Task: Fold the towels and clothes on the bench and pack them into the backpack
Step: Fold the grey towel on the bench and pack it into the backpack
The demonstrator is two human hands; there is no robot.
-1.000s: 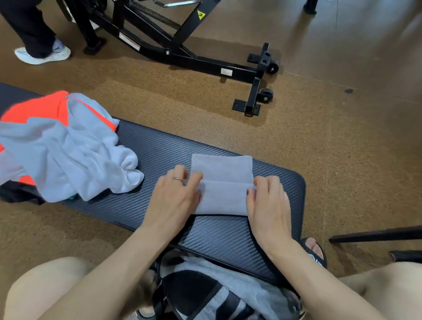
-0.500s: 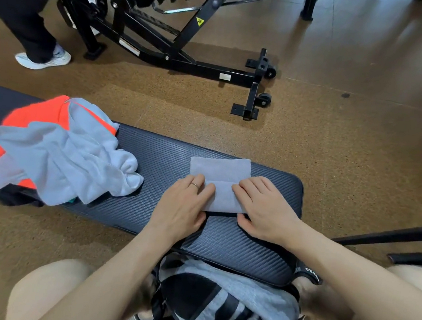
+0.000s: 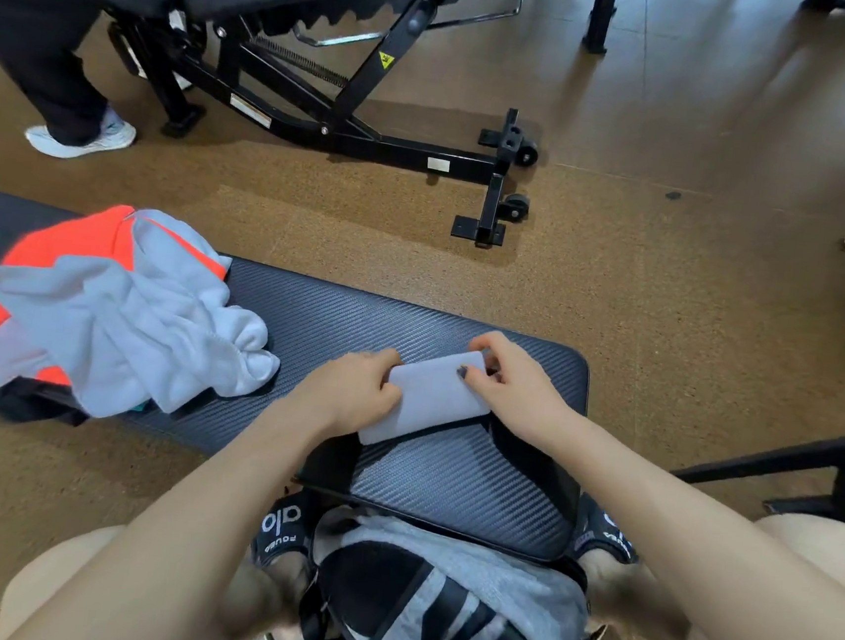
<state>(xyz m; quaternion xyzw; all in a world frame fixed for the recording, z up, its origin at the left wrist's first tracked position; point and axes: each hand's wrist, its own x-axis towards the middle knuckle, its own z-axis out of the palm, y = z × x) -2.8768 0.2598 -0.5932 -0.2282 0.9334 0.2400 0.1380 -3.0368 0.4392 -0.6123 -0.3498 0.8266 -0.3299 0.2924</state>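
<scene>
Both hands, left [image 3: 351,390] and right [image 3: 512,385], are curled round the ends of the folded towel [image 3: 431,398] held just above the bench [image 3: 471,484]; being light and limp, it is best pinched at both ends.

Black padded bench [image 3: 337,322], crumpled clothes pile [image 3: 117,311] left, folded grey towel [image 3: 433,398] right

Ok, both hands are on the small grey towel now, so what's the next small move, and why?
Probably lift the folded grey towel and lower it into the backpack. The left hand and right hand pinch its ends, it looks compactly folded, and the backpack sits directly below the bench edge.
</scene>
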